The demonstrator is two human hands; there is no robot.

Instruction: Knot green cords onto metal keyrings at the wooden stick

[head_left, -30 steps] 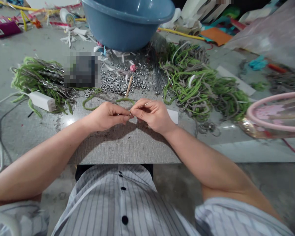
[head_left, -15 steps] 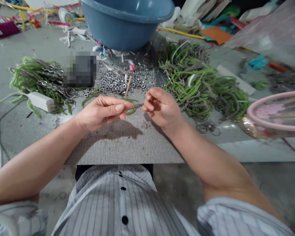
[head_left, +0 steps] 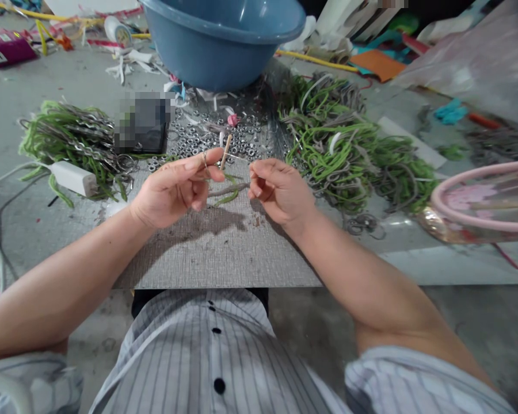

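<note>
My left hand (head_left: pixel 166 192) is closed lightly, index finger stretched toward the right, with a thin ring (head_left: pixel 205 160) at its thumb and index finger. My right hand (head_left: pixel 280 187) pinches a short green and grey cord (head_left: pixel 229 196), whose ends hang out to the left. A thin pale strand (head_left: pixel 239 157) spans the gap between the two hands; its kind is too fine to make out. Just beyond the left fingertips a wooden stick (head_left: pixel 227 149) leans among scattered metal nuts (head_left: pixel 194 150).
A blue basin (head_left: pixel 224 52) stands behind the nuts. Green and grey cords are heaped at the right (head_left: pixel 345 144) and bundled with metal chains at the left (head_left: pixel 69 129). Also here: a dark phone-like object (head_left: pixel 153 126), a white charger (head_left: pixel 73 178) and a pink-rimmed container (head_left: pixel 479 172).
The left hand has opened its pinch from the cord and lifted slightly, showing the thin ring and pale strand. The right hand stays nearly in place, still holding the cord.
</note>
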